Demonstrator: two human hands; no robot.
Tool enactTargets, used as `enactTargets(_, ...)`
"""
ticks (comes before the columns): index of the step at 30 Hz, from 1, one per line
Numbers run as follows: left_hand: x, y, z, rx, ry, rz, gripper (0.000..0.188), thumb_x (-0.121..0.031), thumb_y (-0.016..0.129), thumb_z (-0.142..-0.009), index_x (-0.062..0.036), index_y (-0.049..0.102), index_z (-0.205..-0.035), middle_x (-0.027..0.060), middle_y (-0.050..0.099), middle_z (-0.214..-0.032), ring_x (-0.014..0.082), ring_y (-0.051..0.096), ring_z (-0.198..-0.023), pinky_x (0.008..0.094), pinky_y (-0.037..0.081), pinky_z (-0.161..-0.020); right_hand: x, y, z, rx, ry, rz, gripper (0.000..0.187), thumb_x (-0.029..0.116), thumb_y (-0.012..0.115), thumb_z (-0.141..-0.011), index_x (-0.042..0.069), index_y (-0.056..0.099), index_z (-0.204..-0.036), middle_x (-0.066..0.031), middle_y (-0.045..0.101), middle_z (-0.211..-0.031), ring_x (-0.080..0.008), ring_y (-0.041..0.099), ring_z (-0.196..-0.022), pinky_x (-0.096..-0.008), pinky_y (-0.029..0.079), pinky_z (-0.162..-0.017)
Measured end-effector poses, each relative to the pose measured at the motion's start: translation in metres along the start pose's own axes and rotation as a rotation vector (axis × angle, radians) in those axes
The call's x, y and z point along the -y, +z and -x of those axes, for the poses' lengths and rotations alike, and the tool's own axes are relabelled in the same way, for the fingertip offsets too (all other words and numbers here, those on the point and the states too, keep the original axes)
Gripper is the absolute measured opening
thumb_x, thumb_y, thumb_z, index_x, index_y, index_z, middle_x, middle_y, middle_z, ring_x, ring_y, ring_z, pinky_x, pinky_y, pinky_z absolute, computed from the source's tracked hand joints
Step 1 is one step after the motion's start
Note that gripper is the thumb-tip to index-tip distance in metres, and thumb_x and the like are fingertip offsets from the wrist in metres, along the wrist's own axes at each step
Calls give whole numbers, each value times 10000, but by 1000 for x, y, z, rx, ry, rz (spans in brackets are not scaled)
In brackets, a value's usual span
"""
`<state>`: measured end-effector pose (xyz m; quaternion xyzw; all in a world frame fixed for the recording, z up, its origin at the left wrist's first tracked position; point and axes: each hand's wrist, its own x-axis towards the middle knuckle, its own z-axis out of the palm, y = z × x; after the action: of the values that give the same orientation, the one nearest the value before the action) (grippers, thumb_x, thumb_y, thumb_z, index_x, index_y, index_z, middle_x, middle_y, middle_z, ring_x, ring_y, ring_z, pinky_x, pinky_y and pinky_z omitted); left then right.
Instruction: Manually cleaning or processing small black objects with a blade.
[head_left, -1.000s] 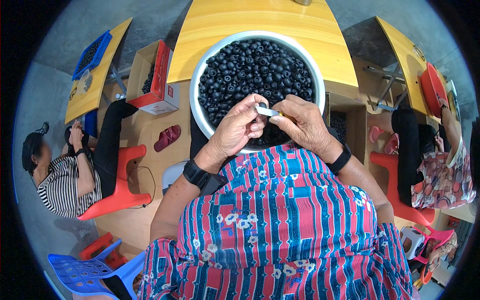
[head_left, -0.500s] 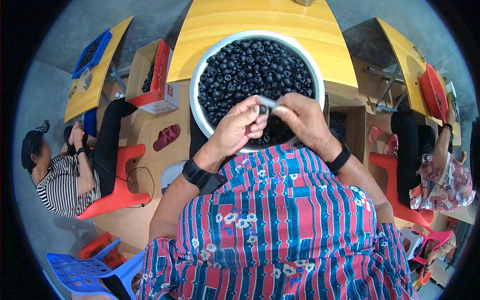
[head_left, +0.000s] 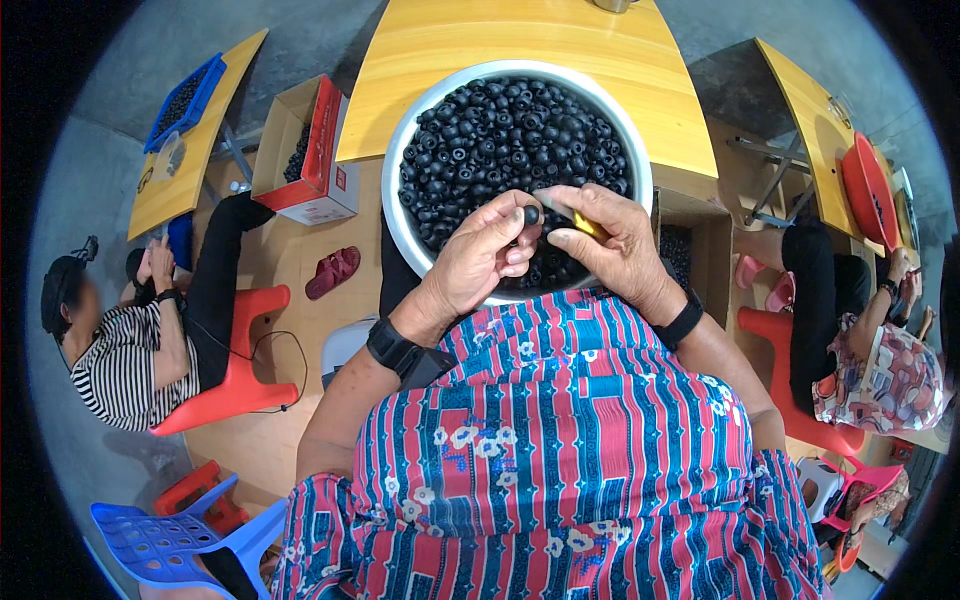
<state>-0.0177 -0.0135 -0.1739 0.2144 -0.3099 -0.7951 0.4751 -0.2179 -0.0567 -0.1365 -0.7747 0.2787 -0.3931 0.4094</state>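
My left hand (head_left: pixel 482 245) is closed, pinching a small round black part (head_left: pixel 531 215) between thumb and fingertips. My right hand (head_left: pixel 612 240) is wrapped round a small yellow-handled knife (head_left: pixel 588 226); its pale blade side lies by the fingers, close to the black part. Both hands are over the near half of a wide metal basin (head_left: pixel 392 190). Heaped inside it are many black round parts (head_left: pixel 510 135), with holes showing in several of them. Fingers cover part of the knife and of the held part.
The basin stands at the near edge of a yellow table (head_left: pixel 460 35). Cardboard boxes (head_left: pixel 335 185) with black parts stand at both sides. Dark red slippers (head_left: pixel 333 272) lie on the floor. Seated co-workers (head_left: pixel 140 340) are at left and right. A blue chair (head_left: pixel 180 545) stands at lower left.
My right hand has turned and drawn slightly right, so the knife's yellow handle now shows. My left hand has stayed almost in place with the black part. The co-workers' hands have shifted a little.
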Motion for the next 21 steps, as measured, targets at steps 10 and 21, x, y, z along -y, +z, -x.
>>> enactTargets(10,1,-6,-2,-1,9,40,228,-161,427,-993,-88,511,-1192,-12,534,-954,34,391,-692,162,353,-589,4,5,1,76,-116,346,450,179,717,-800,173,634,-1242,-98,573,-745,-271,598,-669,-368,494,-618)
enactTargets(21,1,-4,-3,-108,26,81,202,-233,454,-1011,-71,502,-1121,12,531,-991,40,482,-789,183,437,-653,2,3,3,130,-224,420,410,245,735,-782,186,667,-1181,-68,543,-699,-232,588,-607,-350,486,-558)
